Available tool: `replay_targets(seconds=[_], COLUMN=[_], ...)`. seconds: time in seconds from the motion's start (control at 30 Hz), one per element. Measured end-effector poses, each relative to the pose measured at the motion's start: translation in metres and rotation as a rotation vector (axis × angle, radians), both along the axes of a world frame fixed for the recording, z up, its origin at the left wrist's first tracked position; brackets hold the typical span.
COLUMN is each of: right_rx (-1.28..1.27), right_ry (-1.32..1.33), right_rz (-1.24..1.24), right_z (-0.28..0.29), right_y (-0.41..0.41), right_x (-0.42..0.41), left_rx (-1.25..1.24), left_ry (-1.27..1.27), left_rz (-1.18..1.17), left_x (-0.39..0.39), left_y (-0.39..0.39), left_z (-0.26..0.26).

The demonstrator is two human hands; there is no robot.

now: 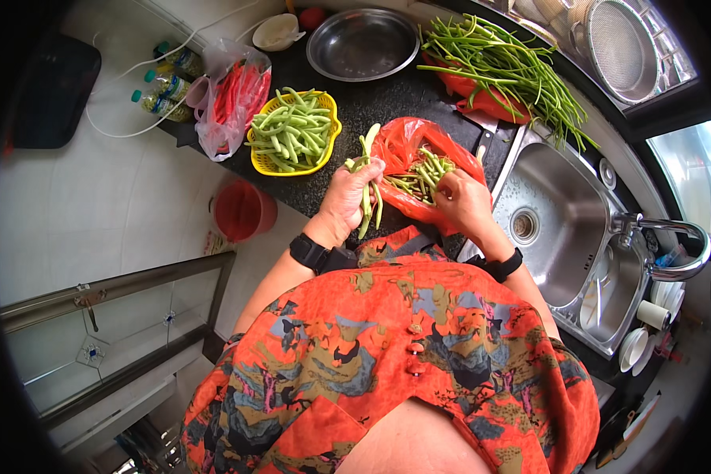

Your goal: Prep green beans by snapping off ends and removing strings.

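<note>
My left hand grips a small bunch of green beans, whose ends stick out above and below the fist. Just right of it lies an opened red plastic bag holding many short bean pieces. Over the bag's right side is my right hand, fingers curled down at the pieces. Whether it pinches anything is hidden by the fingers. To the left, a yellow plastic basket is heaped with whole green beans.
Red chillies in a clear bag lie beyond the basket. A steel basin stands at the back, near long green stalks. A knife lies by the steel sink. On the floor is a red bucket.
</note>
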State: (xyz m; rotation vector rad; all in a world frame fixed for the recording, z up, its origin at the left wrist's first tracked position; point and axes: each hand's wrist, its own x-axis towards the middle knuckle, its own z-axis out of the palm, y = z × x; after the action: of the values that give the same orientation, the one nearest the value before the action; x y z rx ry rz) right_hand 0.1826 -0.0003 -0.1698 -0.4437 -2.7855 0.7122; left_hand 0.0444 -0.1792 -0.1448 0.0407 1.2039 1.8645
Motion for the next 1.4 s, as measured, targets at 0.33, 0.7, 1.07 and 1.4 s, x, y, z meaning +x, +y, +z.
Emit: replay_targets(seconds=[0.33,0.7,1.07,1.4], right_rx=[-0.451,-0.881,-0.723,-1.708], right_ry=[0.027,0.015,-0.01,0.065], right_rz=[0.02,0.011,0.143,-0.034], right_z=[0.033,0.038,0.037,0.037], right_y=[-0.029,-0.008,-0.012,-0.011], right_x=[-0.024,-0.036,-0.034,-0.03], left_rx=[-0.085,-0.275,-0.427,-0.279], left_ry=[-0.019,0.273,0.789,0.568], left_rz=[-0.096,-0.272,-0.422,-0.255], left_x=[0.011,0.006,0.005,0.007], left_y=[0.014,0.013,0.01,0.008], left_z=[0.007,0.01,0.013,0.013])
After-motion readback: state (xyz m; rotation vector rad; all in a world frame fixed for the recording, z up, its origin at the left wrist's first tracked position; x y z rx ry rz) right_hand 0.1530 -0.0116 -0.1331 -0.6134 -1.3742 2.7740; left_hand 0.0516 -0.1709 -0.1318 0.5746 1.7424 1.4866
